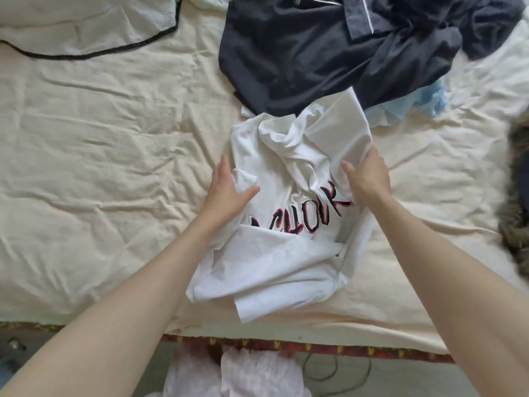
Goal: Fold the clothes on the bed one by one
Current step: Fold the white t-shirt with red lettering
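Bed: I saw one bed [100,156] covered with a wrinkled cream sheet, its patterned red border running along the near edge.
Clothes, counted: I made out four garments on the sheet, one white, one dark navy, one pale blue and one cream.
White T-shirt: the white T-shirt [286,224] lay crumpled in the middle of the near half of the bed, with black and red lettering showing on its front and one corner hanging toward the near edge.
Left hand: my left hand [227,187] rested on the shirt's left side, fingers straight and pointing away, thumb spread over the cloth; it pinched nothing that I could see.
Right hand: my right hand [369,176] held the shirt's right side, with the fingers wrapped around a raised fold and the thumb on the near face of it.
Navy shirt: one dark navy shirt [300,53] with a piped collar lay heaped beyond the white one, its near edge overlapping the white cloth.
Blue garment: one pale blue garment [412,106] peeked out from under the navy heap on the right.
Cream garment: one cream garment [86,27] with black trim lay flat at the far left, well apart from the rest.
Right edge: a blurred, furry brown shape [515,196] sat there; I could not tell what it was.
Floor: a thin dark cable [337,368] lay below the bed's edge.
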`<state>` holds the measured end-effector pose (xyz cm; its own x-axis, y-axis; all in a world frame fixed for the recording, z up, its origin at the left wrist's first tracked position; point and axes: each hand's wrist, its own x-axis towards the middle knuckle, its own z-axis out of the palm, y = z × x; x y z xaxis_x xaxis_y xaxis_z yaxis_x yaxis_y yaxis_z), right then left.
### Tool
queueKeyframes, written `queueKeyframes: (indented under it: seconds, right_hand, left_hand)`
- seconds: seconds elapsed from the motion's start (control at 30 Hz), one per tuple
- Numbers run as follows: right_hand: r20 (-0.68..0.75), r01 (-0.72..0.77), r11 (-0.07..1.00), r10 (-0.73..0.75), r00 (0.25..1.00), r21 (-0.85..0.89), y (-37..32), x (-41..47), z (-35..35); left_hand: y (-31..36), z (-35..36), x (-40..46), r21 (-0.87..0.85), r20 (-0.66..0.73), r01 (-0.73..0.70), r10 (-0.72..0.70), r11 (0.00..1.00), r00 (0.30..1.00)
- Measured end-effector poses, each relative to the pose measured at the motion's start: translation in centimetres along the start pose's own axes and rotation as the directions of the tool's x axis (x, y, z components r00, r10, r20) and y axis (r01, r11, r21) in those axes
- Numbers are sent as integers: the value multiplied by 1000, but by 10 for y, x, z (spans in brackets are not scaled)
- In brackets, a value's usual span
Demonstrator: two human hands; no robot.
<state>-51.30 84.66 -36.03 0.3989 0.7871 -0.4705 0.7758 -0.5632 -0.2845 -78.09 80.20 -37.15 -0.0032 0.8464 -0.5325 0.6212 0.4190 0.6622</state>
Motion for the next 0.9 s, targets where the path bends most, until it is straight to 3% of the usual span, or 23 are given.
queueKeyframes:
  seconds: [0.1,0.23,0.3,0.47,0.6,0.7,0.8,0.9]
  right_hand:
    - [-67,21,994,-14,998,105,5,-1,6]
    - [-22,-14,877,27,999,480,12,-32,-2]
    - [31,-24,791,7,999,611,11,-56,-13]
    - [122,-56,687,-48,991,725,-15,-103,-41]
    - [168,23,820,-144,975,572,-45,-140,-51]
    - [283,32,887,-180,942,460,-38,-168,-49]
    - [417,75,990,-119,901,120,-22,-177,-41]
    - [363,145,981,-89,927,-131,-37,-173,-29]
  left_hand:
    - [12,7,15,-13,-49,138,-138,990,989]
    - [21,-18,-20,-34,-168,60,-65,998,984]
    - [13,-42,-55,-90,-214,99,-117,991,970]
    - [-27,-105,-146,-299,-247,259,-337,918,909]
    - [-47,-133,-201,-395,-230,356,-466,847,854]
    - [-72,-140,-236,-411,-202,443,-554,797,808]
    - [-87,-142,-259,-432,-92,489,-577,758,812]
    - [-103,-142,-258,-463,18,528,-588,712,809]
